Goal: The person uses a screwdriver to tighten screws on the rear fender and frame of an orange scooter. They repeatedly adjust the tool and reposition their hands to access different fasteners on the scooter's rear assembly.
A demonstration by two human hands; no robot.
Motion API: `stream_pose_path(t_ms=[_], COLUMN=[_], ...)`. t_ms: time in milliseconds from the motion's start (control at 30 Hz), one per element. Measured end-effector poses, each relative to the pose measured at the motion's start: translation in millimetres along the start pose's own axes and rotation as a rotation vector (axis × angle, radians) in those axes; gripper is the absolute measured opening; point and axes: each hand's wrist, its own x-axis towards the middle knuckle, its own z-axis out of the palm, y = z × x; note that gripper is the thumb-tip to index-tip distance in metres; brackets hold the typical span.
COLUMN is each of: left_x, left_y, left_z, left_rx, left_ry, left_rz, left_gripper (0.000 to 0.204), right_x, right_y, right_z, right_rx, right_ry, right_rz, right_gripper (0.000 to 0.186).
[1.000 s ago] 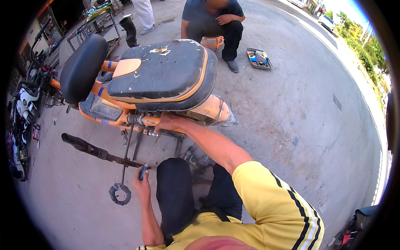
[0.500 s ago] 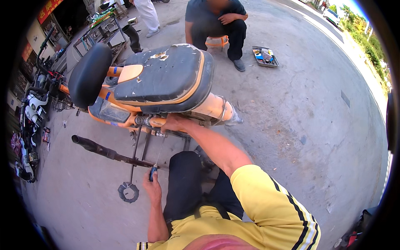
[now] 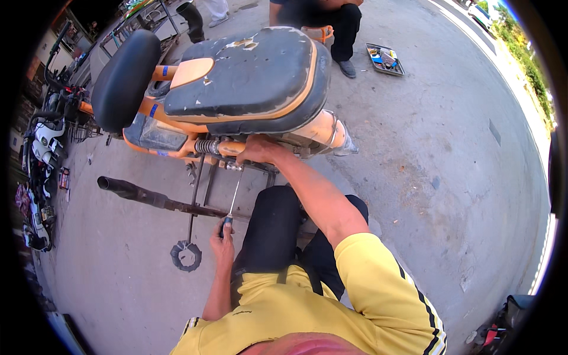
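Note:
An orange electric scooter (image 3: 192,126) with a worn black seat (image 3: 248,83) stands in front of me. My left hand (image 3: 222,239) is closed round the dark handle of a screwdriver (image 3: 235,198). Its thin shaft points up and away, its tip close to a small metal fitting (image 3: 234,167) below the seat. On the scooter's orange tube, just right of the coil spring (image 3: 207,146), rests my right hand (image 3: 259,150). Its fingers curl down near that fitting; what they grip is hidden.
A metal stand with a dark pipe (image 3: 139,195) and a taped ring (image 3: 186,256) lies left of my knees. Beyond the seat, a person (image 3: 331,23) sits by a tray of tools (image 3: 386,59). Parked bikes (image 3: 44,154) line the far left.
The view has shifted, so the scooter appears closer and larger. The screwdriver shaft shows more clearly, still directed at the fitting. Both hands keep their holds.

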Motion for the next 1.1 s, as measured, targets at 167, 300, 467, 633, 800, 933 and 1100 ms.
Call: stream_pose_path(t_ms=[167, 300, 467, 633, 800, 933, 1100], left_x=[8, 3, 4, 3, 12, 19, 22], left_y=[-6, -1, -12, 1, -11, -19, -20], left_z=[-4, -1, 3, 7, -3, -5, -10], left_rx=[0.245, 0.273, 0.246, 0.242, 0.295, 0.298, -0.050], left_ry=[0.066, 0.087, 0.112, 0.106, 0.121, 0.126, -0.024], left_rz=[0.173, 0.264, 0.310, 0.288, 0.379, 0.437, 0.020], left_gripper=[0.029, 0.028, 0.027, 0.026, 0.027, 0.028, 0.033], right_x=[13, 3, 7, 19, 18, 23, 21], right_y=[13, 1, 2, 20, 10, 20, 18], right_z=[3, 2, 7, 11, 9, 12, 11], right_rx=[-0.034, 0.028, 0.073, 0.039, -0.036, -0.049, 0.031], right_ry=[-0.006, 0.013, 0.019, 0.074, 0.042, 0.085, -0.028], right_rz=[0.039, 0.042, 0.018, 0.026, 0.030, -0.048, 0.018], right_gripper=[0.063, 0.064, 0.065, 0.064, 0.065, 0.065, 0.062])
